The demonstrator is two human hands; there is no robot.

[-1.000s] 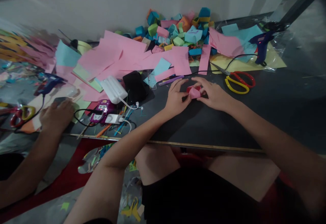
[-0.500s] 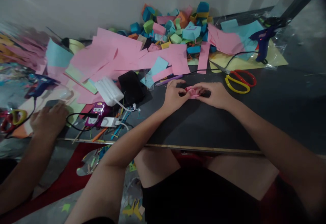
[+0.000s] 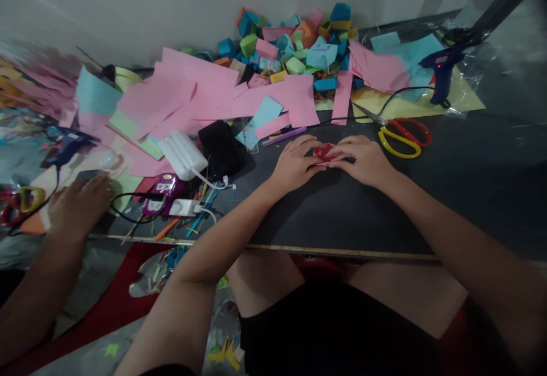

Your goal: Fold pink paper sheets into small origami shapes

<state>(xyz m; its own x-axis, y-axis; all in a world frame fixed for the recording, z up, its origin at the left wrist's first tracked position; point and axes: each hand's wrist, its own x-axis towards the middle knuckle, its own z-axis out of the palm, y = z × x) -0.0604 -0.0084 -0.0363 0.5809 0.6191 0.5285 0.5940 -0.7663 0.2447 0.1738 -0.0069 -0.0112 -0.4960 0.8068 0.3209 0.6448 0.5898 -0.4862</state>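
Between my two hands, just above the dark tabletop, is a small folded piece of pink paper (image 3: 323,155), its inner side in darker shade. My left hand (image 3: 296,162) pinches its left edge, the thumb below and the fingers over the top. On the opposite edge, my right hand (image 3: 361,159) grips it the same way. My fingers partly cover the paper's shape. Close to my right hand lie scissors (image 3: 401,139) with one yellow and one red handle. A purple pen (image 3: 284,136) rests just beyond my left hand.
Behind my hands spread pink paper sheets (image 3: 175,91) and a heap of colourful folded paper pieces (image 3: 294,51). A blue glue gun (image 3: 442,74) stands at the right. Leftward are a black phone (image 3: 220,148), a white power bank (image 3: 183,154) and another person's hand (image 3: 79,202).
My fingers have closed in and flattened over the pink paper, which now shows a darker, more open inner side. The other person's hand has shifted slightly.
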